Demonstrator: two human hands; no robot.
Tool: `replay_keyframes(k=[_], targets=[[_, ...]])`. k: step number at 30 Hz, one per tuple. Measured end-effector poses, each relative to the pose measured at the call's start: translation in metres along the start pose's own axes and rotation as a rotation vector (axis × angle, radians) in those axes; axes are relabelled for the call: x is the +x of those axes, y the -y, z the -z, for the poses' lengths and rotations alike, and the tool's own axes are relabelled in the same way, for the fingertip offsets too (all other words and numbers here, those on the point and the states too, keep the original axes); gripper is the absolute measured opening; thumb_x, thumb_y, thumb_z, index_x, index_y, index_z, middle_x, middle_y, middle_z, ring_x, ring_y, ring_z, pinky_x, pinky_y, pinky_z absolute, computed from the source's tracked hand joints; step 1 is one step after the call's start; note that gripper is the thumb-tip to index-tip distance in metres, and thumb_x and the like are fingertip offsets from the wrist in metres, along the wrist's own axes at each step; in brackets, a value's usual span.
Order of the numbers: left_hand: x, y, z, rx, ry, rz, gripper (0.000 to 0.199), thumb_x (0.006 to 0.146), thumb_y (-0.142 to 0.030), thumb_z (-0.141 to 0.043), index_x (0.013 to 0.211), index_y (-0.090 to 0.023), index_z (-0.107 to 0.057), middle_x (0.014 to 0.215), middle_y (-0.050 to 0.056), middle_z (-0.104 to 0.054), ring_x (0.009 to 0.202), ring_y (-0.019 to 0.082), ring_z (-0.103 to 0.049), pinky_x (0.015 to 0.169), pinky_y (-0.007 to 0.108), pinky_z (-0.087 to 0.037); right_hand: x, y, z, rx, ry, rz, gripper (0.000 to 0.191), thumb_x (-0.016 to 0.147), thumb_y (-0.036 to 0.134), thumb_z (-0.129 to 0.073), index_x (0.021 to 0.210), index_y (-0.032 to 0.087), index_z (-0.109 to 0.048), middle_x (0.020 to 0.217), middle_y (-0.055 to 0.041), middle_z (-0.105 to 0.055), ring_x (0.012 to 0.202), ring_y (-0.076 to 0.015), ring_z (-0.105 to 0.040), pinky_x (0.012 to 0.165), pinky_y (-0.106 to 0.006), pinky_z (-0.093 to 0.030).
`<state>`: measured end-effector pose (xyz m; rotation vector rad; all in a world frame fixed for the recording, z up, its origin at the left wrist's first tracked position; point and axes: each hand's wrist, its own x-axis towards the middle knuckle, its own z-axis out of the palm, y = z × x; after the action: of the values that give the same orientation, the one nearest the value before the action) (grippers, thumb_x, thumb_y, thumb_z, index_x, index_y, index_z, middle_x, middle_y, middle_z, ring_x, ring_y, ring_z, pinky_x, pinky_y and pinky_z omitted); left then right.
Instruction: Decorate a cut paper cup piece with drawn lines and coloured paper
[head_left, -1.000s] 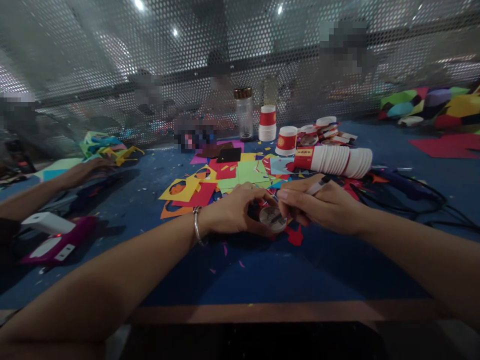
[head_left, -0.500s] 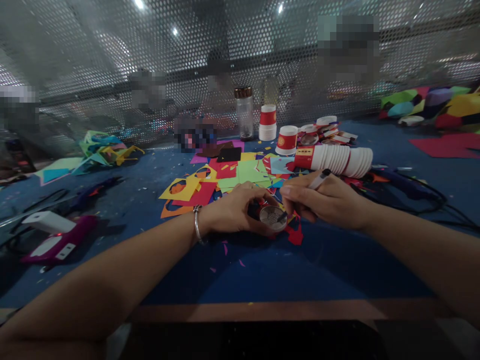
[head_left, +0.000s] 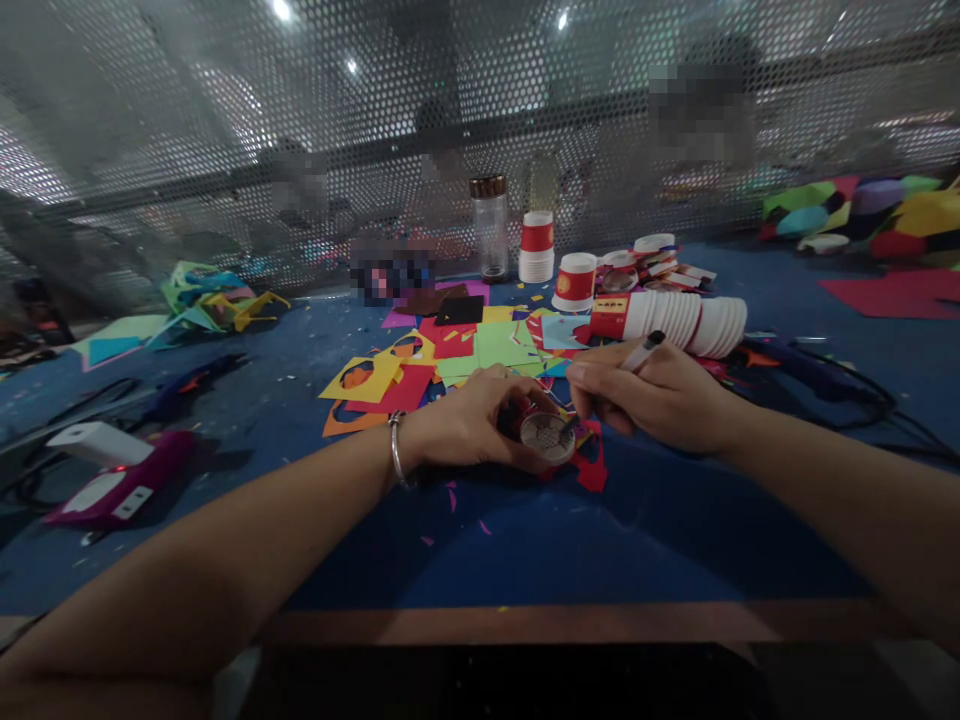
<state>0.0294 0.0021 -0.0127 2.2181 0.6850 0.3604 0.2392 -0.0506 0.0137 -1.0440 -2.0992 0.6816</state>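
Note:
Curled around a paper cup (head_left: 545, 437), my left hand (head_left: 465, 418) keeps it low over the blue table, its round, white-rimmed end turned up toward me. Greyish marks cover that round face; the cup's side is mostly hidden by my fingers. My right hand (head_left: 656, 398) grips a pen (head_left: 642, 352) with a clear barrel and a black end. The pen's dark tip reaches the right part of the cup's round face. Beneath and behind both hands lie coloured paper pieces, among them a green sheet (head_left: 501, 343) and a red scrap (head_left: 592, 472).
A stack of paper cups (head_left: 660, 318) lies behind my right hand, with upright cups (head_left: 575, 282) and a glass bottle (head_left: 491, 235) farther back. Blue glue guns (head_left: 806, 372) with cords rest at both sides. A purple power strip (head_left: 124, 490) sits at left.
The pen and my right hand have shifted very slightly right at the cup's face. My left hand keeps its hold on the cup, nearly still.

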Motion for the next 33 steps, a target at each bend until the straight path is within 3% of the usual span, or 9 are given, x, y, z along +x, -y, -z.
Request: replay_keyframes(k=[17,24,33], targets=[[0.0,-0.005,0.002,0.032,0.003,-0.017,0.048,0.065,-0.037,-0.088,0.106,-0.018,-0.071,0.087,0.003,-0.071,0.079,0.019,-0.062,0.07,0.031,-0.049,-0.002,-0.011,-0.007,0.004,-0.01,0.019,0.038,0.099,0.029,-0.043,0.066,0.019,-0.059,0.046,0.0054,-0.052,0.041,-0.0083,-0.045,0.049,-0.025,-0.035],[0.001,-0.004,0.003,0.06,0.022,-0.055,0.047,0.067,-0.04,-0.087,0.105,-0.017,-0.072,0.094,0.005,-0.072,0.085,0.02,-0.063,0.075,0.031,-0.049,-0.002,-0.01,-0.009,0.018,-0.018,0.038,0.037,0.099,0.028,-0.042,0.067,0.019,-0.058,0.046,0.0056,-0.051,0.04,-0.0073,-0.046,0.049,-0.024,-0.036],[0.003,-0.003,0.003,0.059,0.044,-0.084,0.038,0.07,-0.042,-0.085,0.097,-0.018,-0.071,0.097,0.005,-0.073,0.092,0.021,-0.064,0.081,0.032,-0.047,-0.002,-0.008,-0.012,0.103,-0.006,0.001,0.04,0.1,0.039,-0.047,0.068,0.018,-0.059,0.046,0.0056,-0.051,0.04,-0.0073,-0.047,0.043,-0.022,-0.033]])
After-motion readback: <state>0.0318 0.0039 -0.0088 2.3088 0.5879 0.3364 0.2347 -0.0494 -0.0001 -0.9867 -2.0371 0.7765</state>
